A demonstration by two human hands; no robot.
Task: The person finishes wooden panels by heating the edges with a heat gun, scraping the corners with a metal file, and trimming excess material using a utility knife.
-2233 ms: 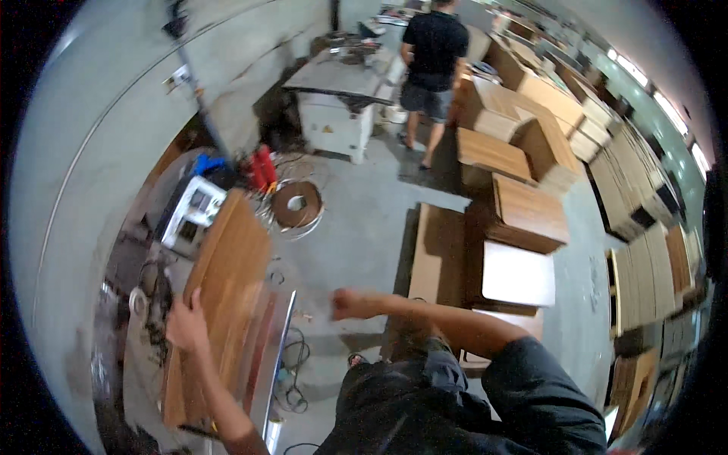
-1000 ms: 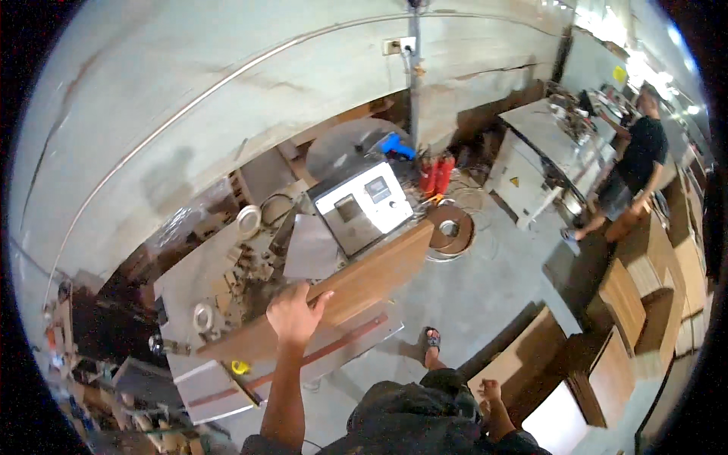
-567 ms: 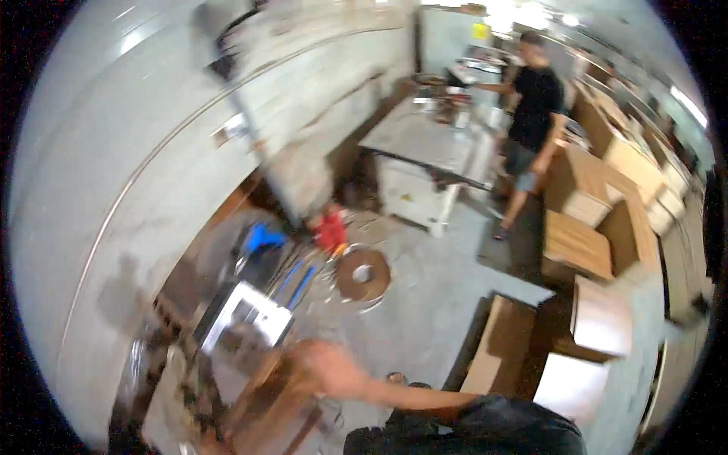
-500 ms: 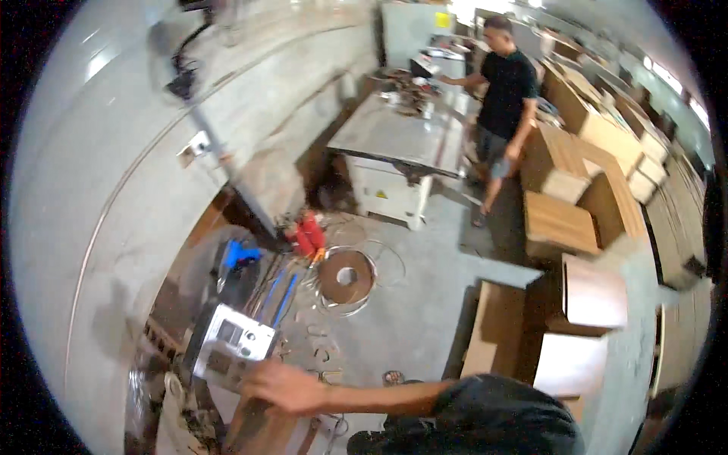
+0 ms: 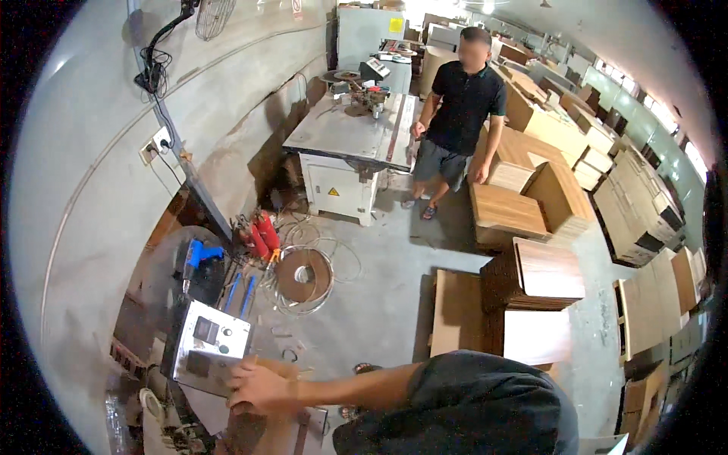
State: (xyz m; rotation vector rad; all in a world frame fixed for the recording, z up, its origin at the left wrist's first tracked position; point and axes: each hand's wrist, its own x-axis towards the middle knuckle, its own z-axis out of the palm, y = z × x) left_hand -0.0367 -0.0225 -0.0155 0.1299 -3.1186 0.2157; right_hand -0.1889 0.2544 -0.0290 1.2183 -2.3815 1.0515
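My right hand (image 5: 262, 387) reaches in from the lower right, back of the hand up and fingers apart. It lies on or just over a brown panel-like surface (image 5: 265, 432), beside the lower right edge of a control box (image 5: 216, 337). The box has a pale face, a small dark display and round knobs. Blur around the hand and the panel hides whether the palm touches. My left hand is out of view.
A blue heat gun (image 5: 199, 254) lies beyond the control box. Red-handled tools (image 5: 262, 235) and a brown reel (image 5: 303, 274) are on the floor. A person (image 5: 464, 106) stands by a metal-topped machine table (image 5: 349, 136). Stacked wooden panels (image 5: 546, 265) stand at right.
My view has turned right, so the scene sits further left. My right hand stays beside the control box. The other person's hand has come away from the machine and their body faces me more.
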